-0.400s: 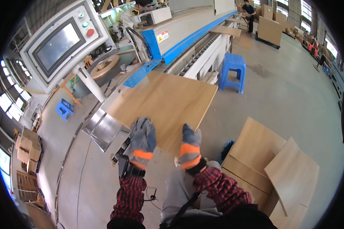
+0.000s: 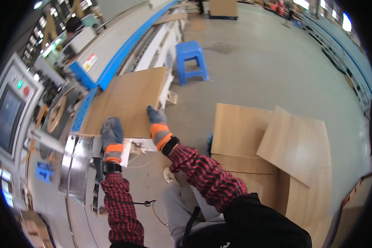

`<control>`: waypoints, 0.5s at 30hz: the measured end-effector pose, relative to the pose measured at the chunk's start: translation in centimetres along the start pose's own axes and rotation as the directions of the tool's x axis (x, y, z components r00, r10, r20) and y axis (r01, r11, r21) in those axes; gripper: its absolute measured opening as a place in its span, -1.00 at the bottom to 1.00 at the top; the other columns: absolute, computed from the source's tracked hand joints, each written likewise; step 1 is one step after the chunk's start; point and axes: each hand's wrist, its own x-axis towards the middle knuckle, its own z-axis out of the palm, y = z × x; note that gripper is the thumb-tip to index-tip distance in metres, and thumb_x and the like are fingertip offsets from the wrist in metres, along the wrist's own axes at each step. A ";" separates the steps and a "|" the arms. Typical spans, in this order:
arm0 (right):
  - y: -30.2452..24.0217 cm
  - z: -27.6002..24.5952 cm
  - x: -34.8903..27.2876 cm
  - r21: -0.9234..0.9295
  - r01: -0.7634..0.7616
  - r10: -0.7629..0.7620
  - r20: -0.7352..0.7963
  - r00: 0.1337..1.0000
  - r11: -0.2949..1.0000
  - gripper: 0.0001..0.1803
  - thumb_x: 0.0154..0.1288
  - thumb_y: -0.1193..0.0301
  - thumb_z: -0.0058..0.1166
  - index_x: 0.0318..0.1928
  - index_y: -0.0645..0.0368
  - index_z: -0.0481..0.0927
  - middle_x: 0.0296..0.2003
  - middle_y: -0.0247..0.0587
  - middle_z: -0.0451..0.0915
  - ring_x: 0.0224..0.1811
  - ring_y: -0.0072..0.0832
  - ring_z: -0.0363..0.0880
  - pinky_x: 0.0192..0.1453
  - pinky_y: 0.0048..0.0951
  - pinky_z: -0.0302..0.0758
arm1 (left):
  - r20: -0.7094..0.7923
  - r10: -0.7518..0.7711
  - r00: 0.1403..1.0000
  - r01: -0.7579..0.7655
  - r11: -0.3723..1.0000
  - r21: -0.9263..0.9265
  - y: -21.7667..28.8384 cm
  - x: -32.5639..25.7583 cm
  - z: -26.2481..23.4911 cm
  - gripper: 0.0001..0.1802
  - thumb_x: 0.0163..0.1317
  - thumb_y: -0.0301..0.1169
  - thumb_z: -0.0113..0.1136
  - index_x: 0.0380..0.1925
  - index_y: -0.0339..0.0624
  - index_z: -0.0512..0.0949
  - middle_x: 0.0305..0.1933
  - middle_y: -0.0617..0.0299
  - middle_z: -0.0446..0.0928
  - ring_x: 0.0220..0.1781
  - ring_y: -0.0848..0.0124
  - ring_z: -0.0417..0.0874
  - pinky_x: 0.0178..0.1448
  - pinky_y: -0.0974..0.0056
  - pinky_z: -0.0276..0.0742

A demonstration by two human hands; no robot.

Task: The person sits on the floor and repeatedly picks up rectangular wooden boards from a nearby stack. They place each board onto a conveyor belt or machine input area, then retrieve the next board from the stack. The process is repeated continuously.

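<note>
Wooden panel (image 2: pixel 126 99) farther along the blue plate (image 2: pixel 83 110), left fingers (image 2: pixel 110 124) and right fingers (image 2: pixel 153 112) advanced with it, view swung right

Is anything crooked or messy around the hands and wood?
Yes: on the right, one wooden panel lies askew over the pile, turned at an angle to the neighbouring panel. The board at the left hand and right hand shows no obvious damage.

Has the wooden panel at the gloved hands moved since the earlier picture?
Yes: against the blue perforated plate, the wooden panel has moved forward; its near edge is now about level with the plate's.
</note>
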 end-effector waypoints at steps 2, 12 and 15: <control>-0.8 -3.4 -1.2 0.242 -0.093 0.052 0.170 0.984 0.966 -0.67 0.15 0.16 -0.09 -0.31 0.18 0.49 -0.51 -0.34 0.45 -0.54 -0.62 0.28 -0.43 -0.55 0.29 | 0.008 0.118 0.993 -0.118 0.992 0.045 0.1 1.9 1.4 -0.71 0.15 -0.24 -0.16 -0.42 -0.22 0.47 -0.35 -0.07 0.44 -0.20 0.01 0.41 -0.08 0.12 0.30; -2.7 -35.3 -21.8 0.796 -0.126 0.475 -0.218 0.852 0.592 -0.49 0.06 -0.08 -0.09 -0.80 -0.08 0.15 -0.81 -0.50 -0.02 -0.74 -0.62 -0.01 -0.69 -0.62 -0.04 | 0.815 0.420 0.400 0.888 -0.399 -0.230 38.9 -18.9 20.4 -0.53 0.12 -0.15 -0.04 -0.08 -0.27 0.33 -0.11 0.20 0.39 -0.11 0.31 0.41 0.03 0.31 0.31; -8.0 -41.0 -24.6 0.579 0.036 0.344 -0.531 0.775 0.814 -0.49 0.03 -0.10 -0.09 -0.81 -0.10 0.13 -0.82 -0.49 -0.02 -0.78 -0.59 -0.01 -0.73 -0.60 -0.04 | 0.929 0.346 -0.133 0.983 -0.077 0.169 47.4 -20.7 20.1 -0.37 -0.03 -0.04 0.13 -0.04 -0.25 0.33 0.00 0.18 0.35 -0.08 0.33 0.38 0.03 0.34 0.29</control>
